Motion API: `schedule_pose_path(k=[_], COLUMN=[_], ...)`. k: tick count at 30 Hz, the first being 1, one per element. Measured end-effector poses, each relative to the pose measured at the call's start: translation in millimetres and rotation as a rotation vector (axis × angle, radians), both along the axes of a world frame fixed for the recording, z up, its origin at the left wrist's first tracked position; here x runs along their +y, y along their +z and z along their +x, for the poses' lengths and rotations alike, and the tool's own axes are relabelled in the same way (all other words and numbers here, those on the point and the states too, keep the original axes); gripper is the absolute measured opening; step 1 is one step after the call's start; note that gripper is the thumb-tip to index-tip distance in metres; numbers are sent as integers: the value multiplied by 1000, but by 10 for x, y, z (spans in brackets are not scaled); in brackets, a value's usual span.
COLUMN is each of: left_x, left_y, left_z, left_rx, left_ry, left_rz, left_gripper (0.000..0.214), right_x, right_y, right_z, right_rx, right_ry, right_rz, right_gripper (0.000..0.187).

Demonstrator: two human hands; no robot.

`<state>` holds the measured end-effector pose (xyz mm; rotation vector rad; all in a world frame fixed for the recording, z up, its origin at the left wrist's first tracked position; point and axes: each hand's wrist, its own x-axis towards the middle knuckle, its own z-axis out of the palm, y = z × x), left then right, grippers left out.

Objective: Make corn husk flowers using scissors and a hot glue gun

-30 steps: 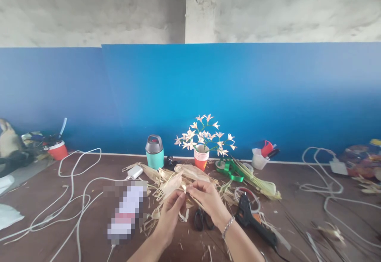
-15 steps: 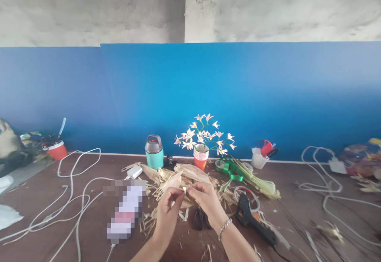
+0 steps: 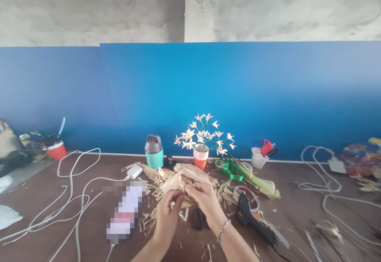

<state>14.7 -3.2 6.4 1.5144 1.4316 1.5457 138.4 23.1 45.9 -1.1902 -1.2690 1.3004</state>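
Observation:
My left hand (image 3: 167, 213) and my right hand (image 3: 203, 201) meet over the brown table (image 3: 89, 230), fingertips pinched together on a small pale strip of dried husk (image 3: 183, 190). Both hands are closed. A heap of dried corn husk (image 3: 175, 176) lies just behind them. Black scissors (image 3: 199, 219) rest on the table under my right wrist, which wears a bracelet. An orange paper cup (image 3: 201, 156) holding a spray of small husk flowers (image 3: 204, 134) stands behind the heap.
A black glue gun (image 3: 253, 220) lies right of my hands. Also here: a teal jar (image 3: 154, 152), green ribbon (image 3: 229, 167), a bundle of green leaves (image 3: 257, 180), a white cup with tools (image 3: 258, 158), white cables (image 3: 71, 198), a white charger (image 3: 135, 171) and thin wires (image 3: 309, 230).
My hands have shifted slightly and my fingers have worked the small husk piece between them. Nothing else on the table has moved.

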Motion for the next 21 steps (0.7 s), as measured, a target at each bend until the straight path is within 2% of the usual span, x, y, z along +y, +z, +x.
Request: schedule_pose_path(k=[10, 17, 21], left_x=[-6, -26, -8], left_y=[18, 34, -2], left_z=[7, 4, 4], left_rx=[21, -8, -43], left_ry=[-22, -82, -84], left_rz=[-10, -17, -25], left_gripper=[17, 29, 27], right_x=[7, 7, 18], right_y=[-2, 13, -11], right_z=[-6, -8, -17], right_rx=[-9, 45, 34], right_ry=[-4, -10, -24], right_rz=[-5, -30, -19], right_gripper=[22, 24, 25])
